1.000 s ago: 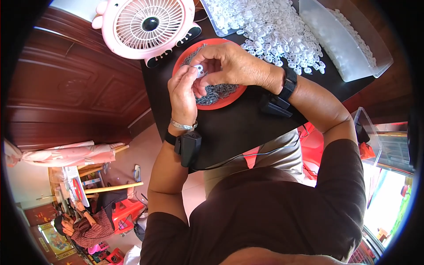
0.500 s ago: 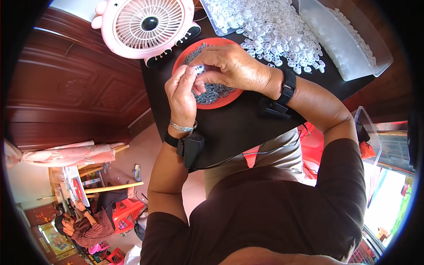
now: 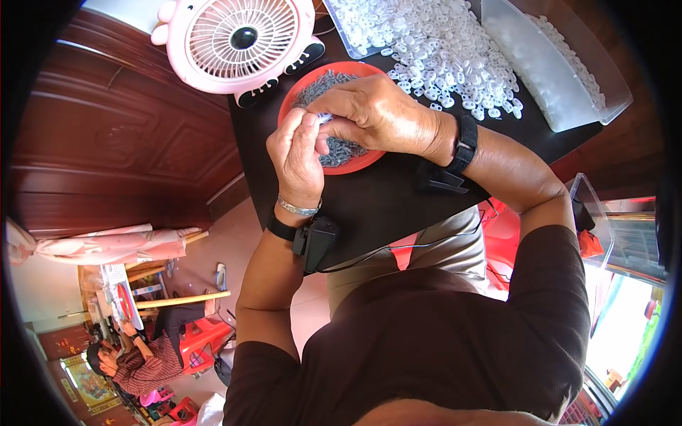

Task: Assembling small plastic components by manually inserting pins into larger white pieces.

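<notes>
My left hand [image 3: 296, 156] and my right hand [image 3: 380, 113] meet over an orange-red bowl [image 3: 355, 165]. Between their fingertips is a small white plastic piece [image 3: 324, 118], mostly covered by the fingers. Both hands pinch it, the left from the near left side and the right from the far right. Beneath them the bowl holds a heap of small dark grey slender pieces [image 3: 344, 150]. Whether one of these grey pieces is also in my fingers is hidden.
A pile of translucent white oval pieces with holes [image 3: 455, 64] spreads over the black table [image 3: 376, 206] at the far right, beside a clear plastic bin [image 3: 540, 78]. A pink fan [image 3: 244, 38] stands at the far left. Another person [image 3: 145, 366] sits at lower left.
My left hand has shifted slightly right, and the fingers have turned the white piece, so less of its face shows. My right hand stays nearly in place.
</notes>
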Motion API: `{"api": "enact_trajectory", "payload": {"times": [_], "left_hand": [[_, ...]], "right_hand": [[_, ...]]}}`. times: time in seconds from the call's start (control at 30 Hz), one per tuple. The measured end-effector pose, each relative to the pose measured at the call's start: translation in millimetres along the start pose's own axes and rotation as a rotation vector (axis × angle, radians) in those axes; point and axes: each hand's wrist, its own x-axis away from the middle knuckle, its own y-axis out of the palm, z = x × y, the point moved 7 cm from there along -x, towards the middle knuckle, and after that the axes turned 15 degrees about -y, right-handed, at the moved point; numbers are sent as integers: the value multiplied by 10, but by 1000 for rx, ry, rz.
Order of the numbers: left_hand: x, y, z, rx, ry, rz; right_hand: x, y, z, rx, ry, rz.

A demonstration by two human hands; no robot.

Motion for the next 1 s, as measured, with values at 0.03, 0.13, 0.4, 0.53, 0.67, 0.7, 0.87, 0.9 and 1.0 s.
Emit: {"api": "enact_trajectory", "payload": {"times": [0.03,0.13,0.4,0.53,0.67,0.7,0.87,0.9,1.0], "left_hand": [[7,1,9,-19,16,0],[9,6,12,0,-3,11],[-70,-33,-159,129,-78,23],[-56,-29,-187,142,-132,14],[-47,-24,-189,146,-136,18],[-45,-17,-185,153,-134,8],[-34,-16,-162,154,-141,-4],[-33,-7,-164,157,-148,-12],[-16,2,-138,154,-154,-17]], "right_hand": [[-2,-1,-10,1,-8,5],[-4,-6,8,-28,20,28],[1,8,43,46,13,-44],[21,38,61,-11,33,-26],[29,46,46,3,34,-28],[32,48,47,3,35,-34],[21,46,42,-15,39,-31],[16,32,31,-13,28,-18],[-1,6,-3,7,2,-6]]}}
